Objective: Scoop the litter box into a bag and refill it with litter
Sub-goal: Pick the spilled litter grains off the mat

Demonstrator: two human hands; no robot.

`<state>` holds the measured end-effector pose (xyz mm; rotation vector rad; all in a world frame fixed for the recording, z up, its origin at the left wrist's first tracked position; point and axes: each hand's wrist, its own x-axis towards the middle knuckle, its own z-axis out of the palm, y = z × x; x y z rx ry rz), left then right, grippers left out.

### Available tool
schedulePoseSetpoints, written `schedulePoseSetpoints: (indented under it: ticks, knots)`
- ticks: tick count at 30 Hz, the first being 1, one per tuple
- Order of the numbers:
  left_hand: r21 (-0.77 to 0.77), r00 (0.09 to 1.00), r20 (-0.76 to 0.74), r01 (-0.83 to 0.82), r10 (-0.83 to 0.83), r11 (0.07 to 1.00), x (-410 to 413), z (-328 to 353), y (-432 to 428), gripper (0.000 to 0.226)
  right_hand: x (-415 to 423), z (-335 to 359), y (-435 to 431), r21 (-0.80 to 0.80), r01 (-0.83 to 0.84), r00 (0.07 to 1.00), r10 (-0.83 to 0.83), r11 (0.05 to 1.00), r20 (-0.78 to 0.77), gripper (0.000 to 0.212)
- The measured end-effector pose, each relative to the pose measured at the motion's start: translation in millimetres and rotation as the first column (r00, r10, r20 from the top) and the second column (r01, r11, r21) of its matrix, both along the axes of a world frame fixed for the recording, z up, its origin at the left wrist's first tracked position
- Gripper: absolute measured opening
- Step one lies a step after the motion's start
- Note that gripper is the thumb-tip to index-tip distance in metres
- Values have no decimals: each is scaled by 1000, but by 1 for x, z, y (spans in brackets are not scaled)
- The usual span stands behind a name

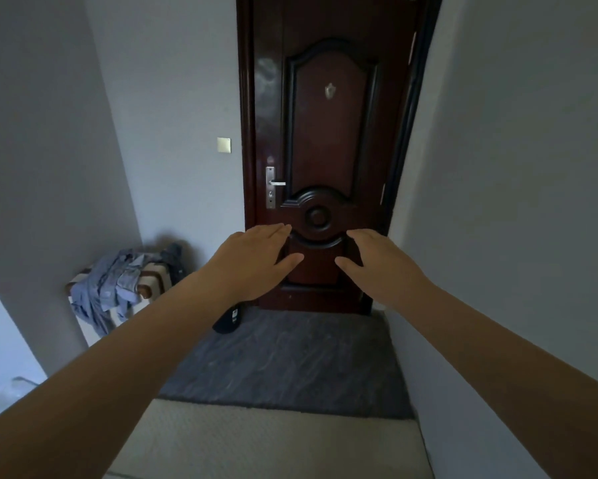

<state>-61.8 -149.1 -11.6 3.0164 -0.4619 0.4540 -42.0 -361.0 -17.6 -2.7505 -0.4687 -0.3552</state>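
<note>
No litter box, scoop, bag or litter shows in the head view. My left hand (256, 261) and my right hand (377, 264) are stretched out in front of me, palms down, fingers straight and relaxed, holding nothing. Both hover in the air before a shut dark red wooden door (328, 133).
The door has a silver lever handle (276, 183) on its left side. A dark grey mat (290, 361) lies at its foot, with a black object (228, 323) at the mat's far left corner. A stool heaped with blue clothes (114, 285) stands at the left wall. Grey walls close in on both sides.
</note>
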Motion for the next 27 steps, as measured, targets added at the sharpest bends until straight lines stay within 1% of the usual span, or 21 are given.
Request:
schedulePoseSetpoints:
  ticks: [3, 7, 11, 16, 22, 27]
  knots:
    - [25, 1000, -14, -25, 25, 999, 55, -5, 28, 68, 57, -8, 35, 52, 8, 1000, -7, 999, -23, 63]
    - [38, 1000, -3, 3, -3, 999, 118, -15, 49, 67, 118, -20, 59, 66, 38, 999, -36, 997, -27, 63]
    - [26, 999, -23, 27, -26, 999, 179, -23, 64, 67, 175, -22, 71, 7, 39, 999, -39, 999, -38, 64]
    - [11, 1000, 9, 30, -30, 999, 261, -28, 77, 67, 261, -26, 85, -56, 28, 999, -29, 998, -22, 65]
    - [47, 1000, 5, 26, -26, 999, 369, -19, 81, 67, 376, -25, 97, -44, 24, 1000, -24, 999, -3, 65]
    - [61, 1000, 25, 18, -19, 998, 454, -21, 81, 67, 462, -22, 101, -68, 13, 1000, -13, 998, 2, 67]
